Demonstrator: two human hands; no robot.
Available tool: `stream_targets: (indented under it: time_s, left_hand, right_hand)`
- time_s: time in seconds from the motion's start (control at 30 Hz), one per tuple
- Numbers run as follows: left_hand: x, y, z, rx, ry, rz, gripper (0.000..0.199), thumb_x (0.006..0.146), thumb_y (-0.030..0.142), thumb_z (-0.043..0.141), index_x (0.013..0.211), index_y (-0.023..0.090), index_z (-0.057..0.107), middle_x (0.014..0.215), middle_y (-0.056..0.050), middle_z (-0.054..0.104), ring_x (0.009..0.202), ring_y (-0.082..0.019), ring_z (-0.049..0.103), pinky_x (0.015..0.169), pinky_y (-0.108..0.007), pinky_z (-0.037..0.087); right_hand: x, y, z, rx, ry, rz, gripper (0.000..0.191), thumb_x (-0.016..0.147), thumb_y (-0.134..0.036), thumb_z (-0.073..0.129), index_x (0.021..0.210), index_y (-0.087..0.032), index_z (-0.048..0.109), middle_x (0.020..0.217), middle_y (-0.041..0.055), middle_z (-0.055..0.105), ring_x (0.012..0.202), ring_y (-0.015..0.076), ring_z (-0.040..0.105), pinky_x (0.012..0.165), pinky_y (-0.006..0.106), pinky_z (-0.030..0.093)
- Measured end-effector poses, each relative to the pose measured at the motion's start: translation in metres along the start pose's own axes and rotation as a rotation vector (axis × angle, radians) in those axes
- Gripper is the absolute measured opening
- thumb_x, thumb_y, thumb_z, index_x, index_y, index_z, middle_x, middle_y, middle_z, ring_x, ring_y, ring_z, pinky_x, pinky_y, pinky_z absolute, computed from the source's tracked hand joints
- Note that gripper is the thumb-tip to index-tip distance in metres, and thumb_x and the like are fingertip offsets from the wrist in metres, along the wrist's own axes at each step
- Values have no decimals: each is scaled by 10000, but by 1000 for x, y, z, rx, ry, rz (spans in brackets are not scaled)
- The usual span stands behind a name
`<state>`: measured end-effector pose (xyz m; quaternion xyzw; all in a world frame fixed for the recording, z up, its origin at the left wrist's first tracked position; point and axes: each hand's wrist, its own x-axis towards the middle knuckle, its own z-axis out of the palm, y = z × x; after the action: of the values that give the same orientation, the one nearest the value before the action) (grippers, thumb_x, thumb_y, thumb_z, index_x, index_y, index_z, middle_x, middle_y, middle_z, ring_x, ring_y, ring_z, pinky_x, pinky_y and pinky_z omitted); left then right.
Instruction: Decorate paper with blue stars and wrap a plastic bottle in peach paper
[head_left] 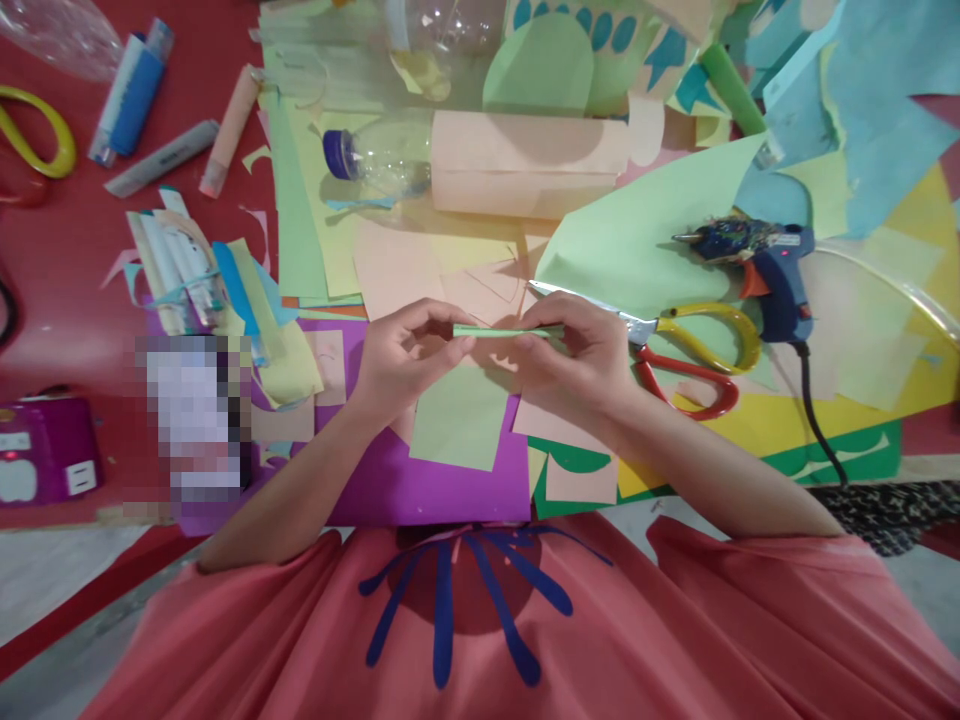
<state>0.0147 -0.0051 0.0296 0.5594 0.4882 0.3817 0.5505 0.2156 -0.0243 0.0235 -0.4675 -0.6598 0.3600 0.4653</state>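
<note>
A thin pale green strip of folded or rolled paper point(499, 332) is stretched level between my two hands. My left hand point(412, 350) pinches its left end between thumb and fingers. At the other end, my right hand point(581, 345) pinches it the same way. Below the strip lies a light green paper piece point(459, 420) on a purple sheet point(360, 470). Scissors point(697, 345) with yellow and red handles rest just right of my right hand, blades partly hidden behind it. Beyond my hands lies a plastic bottle point(390, 155) with a purple cap, wrapped in peach paper point(525, 165).
A blue glue gun point(780, 270) with a black cord lies at the right, its nozzle pointing left. Several markers point(172, 255) are at the left, near a blurred-out rectangular object point(195, 420). Another pair of scissors point(45, 130) sits far left. Paper scraps cover much of the red table point(60, 260).
</note>
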Motion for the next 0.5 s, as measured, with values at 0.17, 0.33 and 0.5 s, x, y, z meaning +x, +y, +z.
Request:
stream_targets:
  time_s: [0.17,0.33,0.5]
  left_hand:
    - [-1,3,0,-1,17,-25,153,699,300,780,766,175,724,785,-24,749,696,-132,694,641,-216,559]
    - [-3,-2,-2,7,14,51,126,713,288,793,785,195,748,747,-3,740,725,-130,705,679,-212,563]
    - [-3,-3,-2,22,15,96,130,719,307,801,760,196,747,774,-9,757,706,-121,700,663,-210,562]
  right_hand:
    - [1,-1,-2,-1,-22,40,69,838,-216,642,791,-222,691,732,-9,702,683,135,642,658,284,518]
    - [1,-5,0,14,-13,78,87,835,-235,645,764,-214,691,711,-9,700,671,132,639,642,278,508]
    - [2,-4,0,25,-17,70,91,834,-241,648,759,-216,693,696,-14,700,653,125,636,609,264,497]
